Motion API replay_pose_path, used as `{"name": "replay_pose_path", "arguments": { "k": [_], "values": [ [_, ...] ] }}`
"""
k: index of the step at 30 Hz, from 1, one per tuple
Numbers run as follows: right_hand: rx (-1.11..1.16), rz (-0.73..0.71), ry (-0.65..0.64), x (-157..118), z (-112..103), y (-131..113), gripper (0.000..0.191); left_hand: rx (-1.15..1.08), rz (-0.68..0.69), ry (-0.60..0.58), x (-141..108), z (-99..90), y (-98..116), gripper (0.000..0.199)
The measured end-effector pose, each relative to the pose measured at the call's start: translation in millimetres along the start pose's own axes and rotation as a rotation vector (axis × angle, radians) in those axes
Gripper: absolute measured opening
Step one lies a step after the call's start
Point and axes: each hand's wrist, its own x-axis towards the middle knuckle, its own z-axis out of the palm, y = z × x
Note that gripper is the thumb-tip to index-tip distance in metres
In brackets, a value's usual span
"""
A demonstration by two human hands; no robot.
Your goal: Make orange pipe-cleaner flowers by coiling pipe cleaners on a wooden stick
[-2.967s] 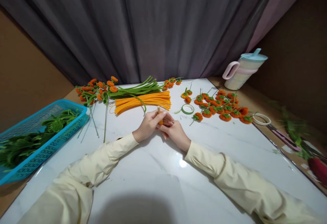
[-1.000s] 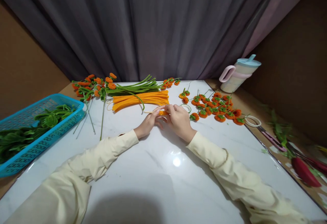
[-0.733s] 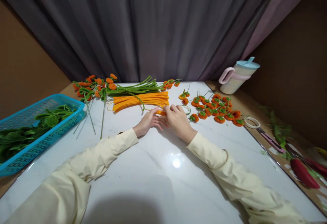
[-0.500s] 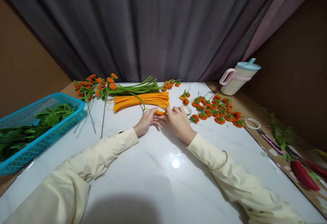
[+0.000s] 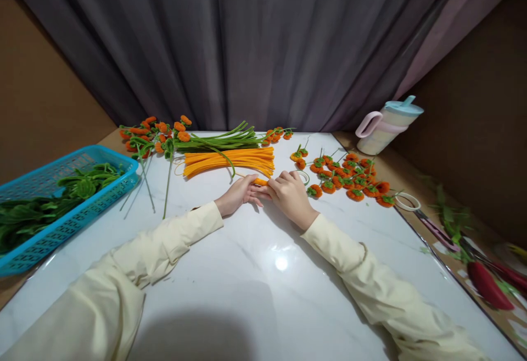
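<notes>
Between my two hands is a short coiled piece of orange pipe cleaner (image 5: 260,182). My left hand (image 5: 239,195) pinches its left end, with the lower fingers stretched under it. My right hand (image 5: 290,196) is closed on its right end, the fingertips partly hidden. A thin pale stick or wire shows beside the left thumb. Just beyond the hands lies a bundle of yellow-orange pipe cleaners (image 5: 228,162), and behind it a bundle of green pipe cleaners (image 5: 224,140). A roll of tape (image 5: 303,176) lies partly behind my right hand.
Orange pipe-cleaner flowers (image 5: 349,177) lie to the right, others (image 5: 160,133) at back left. A blue basket (image 5: 82,207) holds green leaves. At the right edge are a white tape ring (image 5: 407,201), scissors (image 5: 438,232), red-handled pliers (image 5: 488,287) and a lidded cup (image 5: 382,127).
Both hands stay almost in place around the orange piece, with the right fingers shifted slightly. The whole view has moved a little.
</notes>
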Motion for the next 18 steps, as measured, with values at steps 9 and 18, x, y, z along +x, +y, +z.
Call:
{"name": "replay_pose_path", "arguments": {
  "k": [9,18],
  "values": [
    [-0.037,0.018,-0.159,6.0,-2.5,-1.2,0.021,-0.033,-0.058,0.037,2.5,-0.9,0.0,0.024],
    [-0.035,0.049,-0.167,13.1,-7.6,5.8,0.028,-0.104,-0.059,0.121,1.0,3.3,3.6,0.024]
  ]
}}
